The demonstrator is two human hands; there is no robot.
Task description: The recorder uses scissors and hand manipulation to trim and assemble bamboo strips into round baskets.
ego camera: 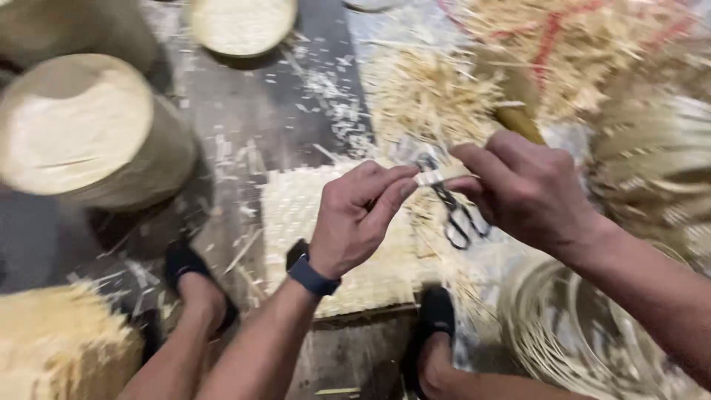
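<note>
At far left stand finished round woven baskets (81, 137), upturned on the floor (244, 111), with another (241, 26) further off, so some of the work looks complete. A loose heap of pale strips (59, 348) lies near left. In the middle a flat woven mat (296, 215) rests on the floor between the person's two dark shoes, seemingly part-made. Above it the left hand (355, 222), a dark band on its wrist, is curled with thumb and forefinger pinching one end of a short pale strip (437, 176). The right hand (526, 189) pinches the other end, fingers closed around it. Dark scissors (455, 215) show just below the strip; whether they hang from a hand or lie on the floor cannot be told. To the right lie heaps of unworked splints (592, 52) and coiled thin cane (578, 333), so much material remains unused.
</note>
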